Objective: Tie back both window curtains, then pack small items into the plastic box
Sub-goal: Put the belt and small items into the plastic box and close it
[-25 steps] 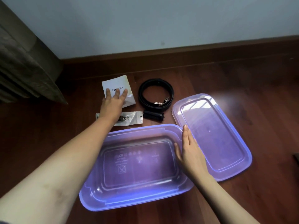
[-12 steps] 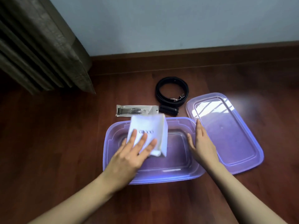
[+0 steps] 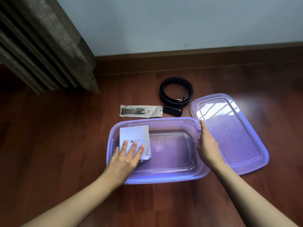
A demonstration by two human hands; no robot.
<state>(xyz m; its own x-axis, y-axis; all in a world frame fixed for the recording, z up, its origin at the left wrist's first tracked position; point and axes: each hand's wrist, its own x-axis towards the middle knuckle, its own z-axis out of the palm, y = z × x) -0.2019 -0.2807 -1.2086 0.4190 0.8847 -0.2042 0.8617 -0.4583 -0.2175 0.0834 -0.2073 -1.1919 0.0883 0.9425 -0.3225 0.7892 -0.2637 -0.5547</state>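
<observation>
We look down at a translucent purple plastic box (image 3: 164, 176), rectangular with rounded corners, standing open on a dark reddish wooden floor (image 3: 49, 145). Our left hand (image 3: 126, 159) reaches into the box's left end, its fingers (image 3: 133, 147) straight and spread, palm down, pressing on a flat white paper packet (image 3: 134, 135) with a small printed logo. The packet lies inside the box, on the bottom against the left wall. Our right hand (image 3: 208, 145) rests on the box's right rim, fingers straight and together, pointing away from us along the edge; it grips nothing, though the thumb is hidden from us. Just to the right of the box its matching translucent purple lid (image 3: 229, 136) lies flat on the floor, angled slightly, its left edge right against the box's rim under that hand, with a bright patch of window light across its far end. Beyond the box, on the floor, three small items wait outside it: a clear plastic sachet (image 3: 141, 110) holding something dark and metallic, a short black cylinder (image 3: 173, 110) just beside the sachet's right end, and a coiled black belt (image 3: 176, 91) with a metal buckle just behind the cylinder. At upper left a heavy grey-brown pleated curtain (image 3: 41, 46) hangs down to the floor. A pale blue-grey wall (image 3: 180, 22) and a brown wooden skirting board (image 3: 196, 54) run across the back.
</observation>
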